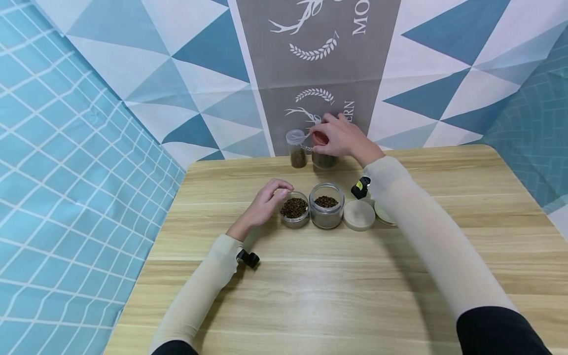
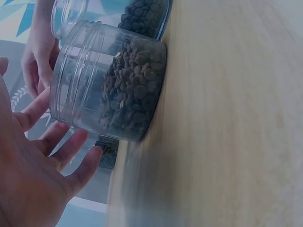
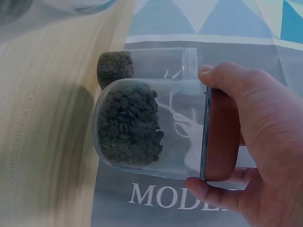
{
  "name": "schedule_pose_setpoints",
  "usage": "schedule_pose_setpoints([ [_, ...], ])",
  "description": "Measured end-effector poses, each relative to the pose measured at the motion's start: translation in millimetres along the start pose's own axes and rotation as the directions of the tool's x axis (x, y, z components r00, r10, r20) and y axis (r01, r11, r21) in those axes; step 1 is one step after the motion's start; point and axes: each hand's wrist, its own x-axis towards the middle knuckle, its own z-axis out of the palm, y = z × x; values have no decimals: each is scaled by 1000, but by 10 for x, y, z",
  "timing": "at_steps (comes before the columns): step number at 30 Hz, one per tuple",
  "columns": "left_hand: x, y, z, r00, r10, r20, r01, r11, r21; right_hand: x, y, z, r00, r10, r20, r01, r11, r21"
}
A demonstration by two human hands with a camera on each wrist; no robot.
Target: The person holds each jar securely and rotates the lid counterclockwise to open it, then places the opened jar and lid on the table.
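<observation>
At the back of the table my right hand (image 1: pixel 340 137) grips the reddish-brown lid (image 3: pixel 223 137) of a clear jar (image 3: pixel 130 125), fingers and thumb round its rim. Dark pellets fill the lower part of that jar. Whether its base touches the table is hard to tell. My left hand (image 1: pixel 265 202), fingers loosely bent and spread, is beside a low lidless jar (image 2: pixel 125 87) of brown pellets; contact with its rim is unclear. Right of it stands a taller lidless jar (image 1: pixel 326 217), also with brown pellets inside.
A slim clear container (image 1: pixel 297 150) with a translucent cap and dark pellets stands left of the gripped jar. Near the taller open jar lie a pale round lid (image 1: pixel 359 215) and another round lid (image 1: pixel 385 215), partly behind my right sleeve. A patterned cloth backdrop (image 1: pixel 310 74) rises behind the table.
</observation>
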Motion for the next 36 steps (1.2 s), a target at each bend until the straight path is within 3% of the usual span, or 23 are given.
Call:
schedule_pose_setpoints([
  [4,9,19,1,1000,11,-8,-11,1000,6,-14,-1,-54,1000,-7,-10,7,1000,3],
  [8,44,-177,11,997,73,-17,-73,997,-22,-33,6,-122,1000,-6,-22,7,1000,1],
  [10,76,-339,24,996,86,-20,-86,996,-13,-39,9,-155,999,-5,-32,5,1000,5],
  [15,193,-939,98,998,66,-19,-65,997,28,-45,23,-199,999,0,-41,0,1000,10],
  [18,237,-1163,115,998,61,-11,-61,998,20,-54,33,-198,999,-3,-46,3,1000,6],
  [19,238,-1162,111,998,56,-7,-56,998,13,-59,36,-196,999,-5,-50,6,1000,6],
  [22,204,-988,93,998,59,-13,-59,998,24,-83,48,-185,997,-11,-71,12,1000,12],
  [26,109,-570,48,997,76,-21,-76,997,12,-130,65,-162,993,-5,-115,10,999,43],
  [29,69,-349,13,998,64,-6,-64,998,-23,-178,69,-143,989,9,-151,3,997,79],
  [33,104,-508,27,998,60,-18,-60,998,9,-244,65,-103,978,21,-205,4,993,121],
  [34,127,-641,40,998,63,-20,-63,998,14,-260,63,-90,975,21,-221,8,992,129],
  [35,122,-621,36,998,59,-20,-59,998,10,-277,61,-77,970,20,-241,13,991,136],
  [36,139,-708,46,997,66,-28,-65,998,21,-294,60,-63,965,19,-262,20,990,143],
])
